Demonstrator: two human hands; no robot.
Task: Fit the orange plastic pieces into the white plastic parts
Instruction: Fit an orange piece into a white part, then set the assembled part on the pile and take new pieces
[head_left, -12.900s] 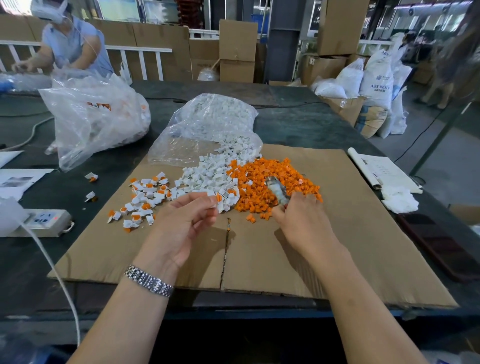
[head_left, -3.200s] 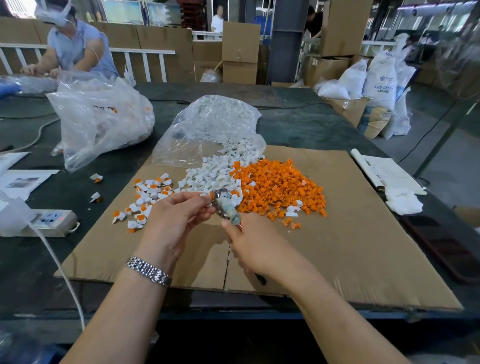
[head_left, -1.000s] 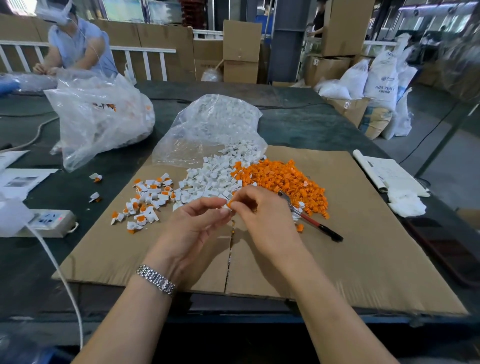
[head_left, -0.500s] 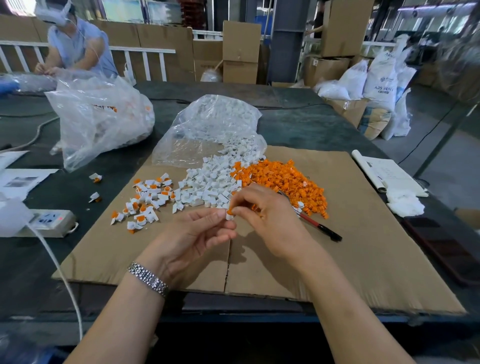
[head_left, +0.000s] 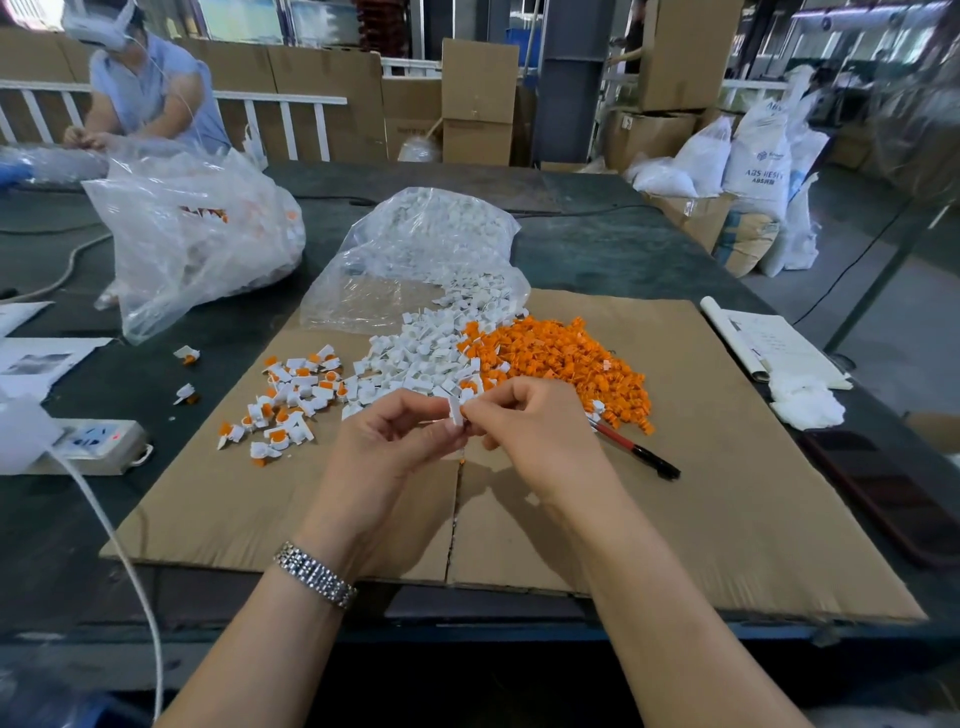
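A heap of orange plastic pieces (head_left: 561, 358) lies on the cardboard sheet (head_left: 727, 519), touching a heap of white plastic parts (head_left: 421, 358) to its left. Fitted white-and-orange parts (head_left: 288, 405) lie scattered further left. Just above the cardboard, my left hand (head_left: 395, 447) and my right hand (head_left: 535, 431) meet fingertip to fingertip, both pinching one small white part (head_left: 456, 412). Any orange piece in it is hidden by my fingers.
A red-and-black pen (head_left: 636, 452) lies right of my right hand. A clear bag of white parts (head_left: 426, 249) sits behind the heaps, a bigger bag (head_left: 197, 244) at the left. A power strip (head_left: 98, 441) and cable lie left. Papers (head_left: 769, 348) lie right. Another person (head_left: 145, 88) works far left.
The tool my right hand held 3 s ago lies on the cardboard. Both hands have come together on one white part and lifted it slightly toward me.
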